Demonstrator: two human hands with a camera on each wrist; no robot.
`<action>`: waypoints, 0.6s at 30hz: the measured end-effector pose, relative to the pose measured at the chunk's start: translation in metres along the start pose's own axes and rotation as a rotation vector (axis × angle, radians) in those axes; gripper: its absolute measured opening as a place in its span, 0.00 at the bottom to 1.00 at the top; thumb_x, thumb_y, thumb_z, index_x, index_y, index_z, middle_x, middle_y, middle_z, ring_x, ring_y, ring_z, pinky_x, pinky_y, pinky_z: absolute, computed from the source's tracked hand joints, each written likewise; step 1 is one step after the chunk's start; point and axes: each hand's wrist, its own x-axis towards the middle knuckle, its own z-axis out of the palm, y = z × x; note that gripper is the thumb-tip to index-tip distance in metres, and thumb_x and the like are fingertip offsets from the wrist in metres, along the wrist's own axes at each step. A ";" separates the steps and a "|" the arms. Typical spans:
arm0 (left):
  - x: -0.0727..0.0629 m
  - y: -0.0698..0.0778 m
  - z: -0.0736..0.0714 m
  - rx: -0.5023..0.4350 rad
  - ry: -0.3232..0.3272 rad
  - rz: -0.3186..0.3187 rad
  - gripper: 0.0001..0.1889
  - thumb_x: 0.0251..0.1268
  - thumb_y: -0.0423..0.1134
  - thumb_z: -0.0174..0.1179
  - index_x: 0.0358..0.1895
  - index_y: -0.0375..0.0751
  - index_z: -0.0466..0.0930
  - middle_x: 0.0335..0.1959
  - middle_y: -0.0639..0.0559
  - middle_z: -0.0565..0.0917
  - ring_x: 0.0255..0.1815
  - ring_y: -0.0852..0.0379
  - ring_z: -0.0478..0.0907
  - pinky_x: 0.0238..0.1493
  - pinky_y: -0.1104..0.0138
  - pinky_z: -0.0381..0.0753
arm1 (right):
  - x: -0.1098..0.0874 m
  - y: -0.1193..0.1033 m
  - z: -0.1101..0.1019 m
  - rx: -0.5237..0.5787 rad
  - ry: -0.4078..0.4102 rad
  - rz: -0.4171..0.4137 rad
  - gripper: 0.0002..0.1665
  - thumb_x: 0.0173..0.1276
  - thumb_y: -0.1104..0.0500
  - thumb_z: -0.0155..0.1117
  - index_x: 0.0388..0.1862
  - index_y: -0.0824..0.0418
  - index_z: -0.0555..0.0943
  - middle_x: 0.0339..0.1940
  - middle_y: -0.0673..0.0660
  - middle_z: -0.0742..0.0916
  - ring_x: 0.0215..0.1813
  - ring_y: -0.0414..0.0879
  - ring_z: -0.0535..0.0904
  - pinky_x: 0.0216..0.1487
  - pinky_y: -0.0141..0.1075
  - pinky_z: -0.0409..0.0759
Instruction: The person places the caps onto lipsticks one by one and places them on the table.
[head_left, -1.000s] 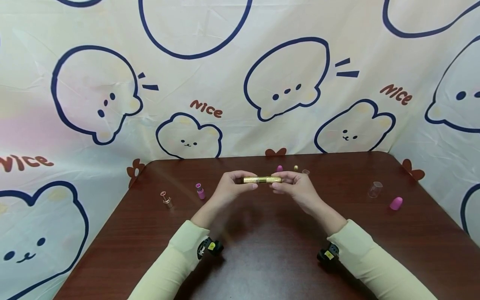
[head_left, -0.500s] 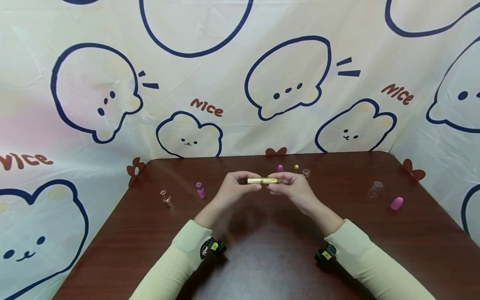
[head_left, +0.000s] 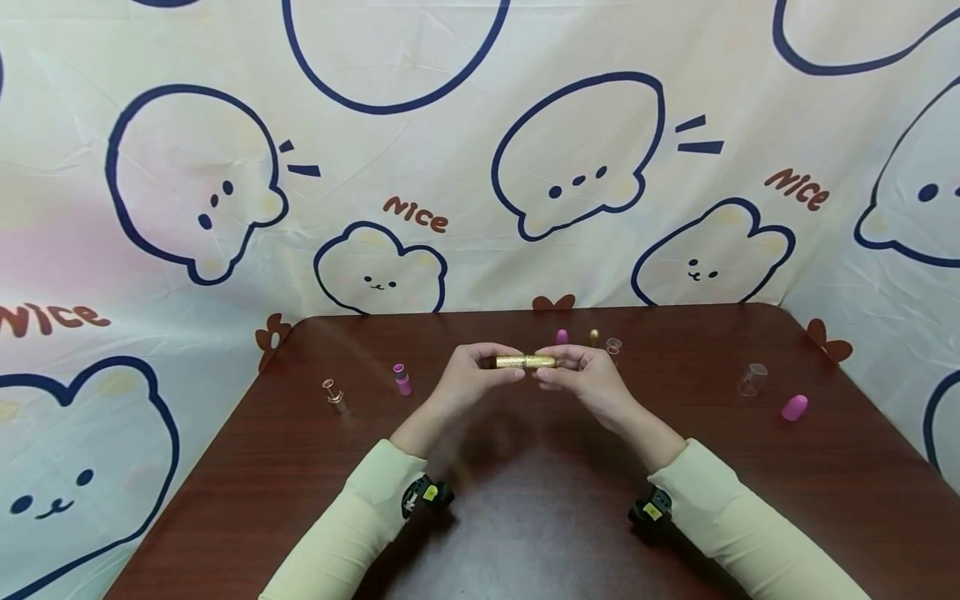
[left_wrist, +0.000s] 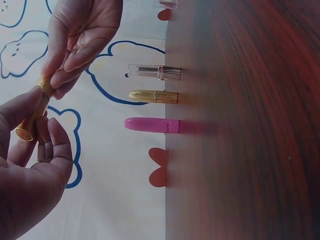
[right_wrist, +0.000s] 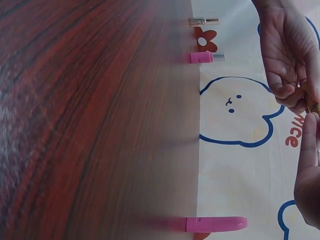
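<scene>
Left hand (head_left: 480,373) and right hand (head_left: 588,373) each pinch an end of the gold tube (head_left: 525,362), raised above the table (head_left: 540,508). My judgement: keep both ends aligned, pressure light and even. Farther off, pink lipstick (head_left: 562,337) stands upright; avoid knocking it.

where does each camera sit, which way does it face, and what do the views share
Head: worn on the head, facing forward and down at the table and printed backdrop; left hand, right hand and both sleeves show.
Left wrist: low across the table toward the backdrop, picture turned sideways; both hands show, holding the gold tube.
Right wrist: also low and sideways, table at picture left; both hands show at the right edge.
Shared: both wrist views show a closed pink lipstick.
</scene>
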 end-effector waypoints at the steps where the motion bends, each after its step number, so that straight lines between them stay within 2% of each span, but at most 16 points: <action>1: 0.000 0.000 0.000 0.002 0.001 -0.001 0.13 0.60 0.31 0.67 0.47 0.30 0.83 0.40 0.47 0.84 0.38 0.53 0.76 0.52 0.42 0.74 | 0.000 0.000 0.000 -0.002 0.000 -0.001 0.22 0.63 0.66 0.70 0.54 0.74 0.79 0.44 0.63 0.87 0.41 0.49 0.86 0.48 0.46 0.80; 3: 0.000 0.001 0.000 0.010 0.003 -0.005 0.13 0.59 0.31 0.68 0.47 0.30 0.84 0.40 0.47 0.84 0.38 0.53 0.76 0.50 0.45 0.76 | 0.000 0.001 0.000 -0.007 0.002 -0.002 0.22 0.63 0.66 0.70 0.54 0.73 0.79 0.44 0.63 0.87 0.41 0.50 0.86 0.48 0.47 0.80; 6: -0.001 0.001 0.001 0.027 0.005 -0.014 0.13 0.59 0.32 0.68 0.47 0.30 0.84 0.40 0.48 0.85 0.38 0.53 0.76 0.46 0.55 0.80 | 0.000 0.002 -0.001 -0.007 0.002 -0.002 0.21 0.62 0.66 0.70 0.53 0.73 0.80 0.44 0.63 0.87 0.42 0.51 0.86 0.48 0.48 0.79; 9: -0.001 0.002 0.001 0.045 0.007 -0.016 0.13 0.59 0.32 0.68 0.47 0.31 0.84 0.40 0.47 0.85 0.38 0.53 0.76 0.40 0.66 0.79 | 0.000 0.003 -0.001 -0.011 -0.002 -0.004 0.21 0.62 0.66 0.70 0.53 0.73 0.80 0.43 0.63 0.87 0.42 0.51 0.86 0.49 0.49 0.79; 11: -0.001 0.002 0.001 0.048 0.007 -0.013 0.13 0.59 0.32 0.68 0.47 0.31 0.84 0.41 0.46 0.85 0.38 0.53 0.76 0.39 0.68 0.79 | 0.000 0.003 -0.001 -0.014 -0.003 -0.005 0.21 0.62 0.65 0.70 0.53 0.73 0.80 0.44 0.63 0.87 0.42 0.51 0.86 0.48 0.49 0.79; 14: -0.001 0.002 0.001 0.044 0.002 -0.009 0.13 0.59 0.32 0.68 0.47 0.31 0.84 0.40 0.46 0.85 0.38 0.53 0.76 0.39 0.68 0.79 | 0.000 0.003 -0.001 -0.025 -0.007 -0.007 0.21 0.62 0.65 0.70 0.53 0.73 0.80 0.44 0.63 0.87 0.43 0.52 0.86 0.48 0.49 0.79; 18: -0.001 0.000 0.001 0.042 -0.005 -0.013 0.12 0.60 0.32 0.67 0.46 0.30 0.84 0.39 0.47 0.84 0.38 0.53 0.76 0.46 0.54 0.80 | 0.001 0.003 0.000 -0.034 -0.016 -0.006 0.21 0.63 0.65 0.69 0.53 0.73 0.80 0.44 0.63 0.87 0.46 0.58 0.84 0.48 0.49 0.79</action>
